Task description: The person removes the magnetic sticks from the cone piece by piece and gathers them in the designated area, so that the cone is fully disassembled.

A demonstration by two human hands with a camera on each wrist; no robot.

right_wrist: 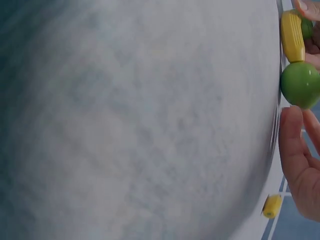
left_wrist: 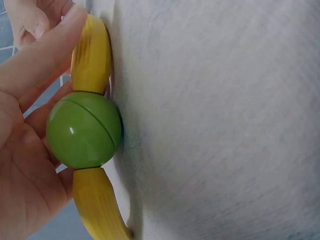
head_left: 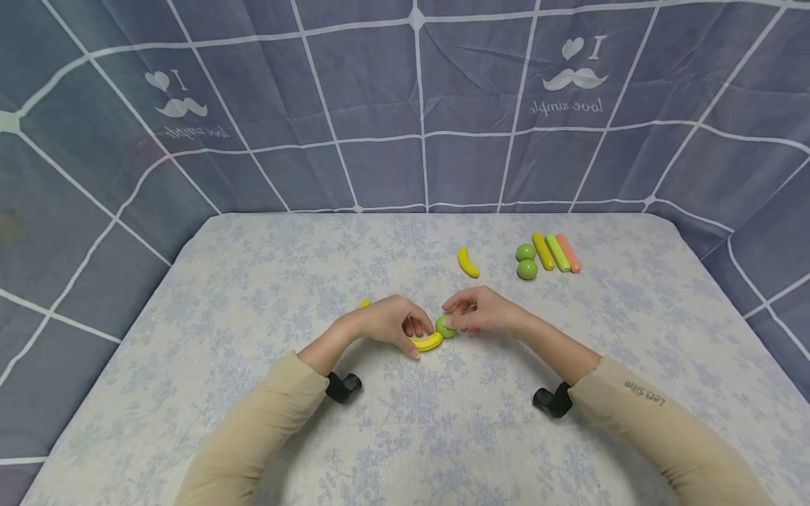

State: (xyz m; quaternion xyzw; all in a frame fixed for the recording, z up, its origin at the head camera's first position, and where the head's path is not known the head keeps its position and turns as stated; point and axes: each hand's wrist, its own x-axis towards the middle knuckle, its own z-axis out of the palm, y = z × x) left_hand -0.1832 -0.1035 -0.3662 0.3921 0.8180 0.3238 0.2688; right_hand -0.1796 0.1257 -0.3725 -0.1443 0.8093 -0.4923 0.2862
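Observation:
On the patterned tablecloth lies a chain of yellow curved sticks and green balls. My left hand (head_left: 394, 318) arches over it and holds a yellow curved stick (head_left: 428, 342) between thumb and fingers. In the left wrist view, that stick (left_wrist: 91, 55) meets a green ball (left_wrist: 84, 130) under the palm, and another yellow curved stick (left_wrist: 99, 202) joins the ball's other side. My right hand (head_left: 490, 311) pinches a second green ball (head_left: 446, 325) at the held stick's right end. The right wrist view has the thumb and fingertips right at this ball (right_wrist: 300, 85).
Farther back lies a loose yellow curved stick (head_left: 467, 262). To its right are two green balls (head_left: 527, 269), then straight sticks in yellow (head_left: 543, 251), lime green (head_left: 557, 252) and coral (head_left: 568, 253). A grid-patterned curtain (head_left: 380, 105) hangs behind the table.

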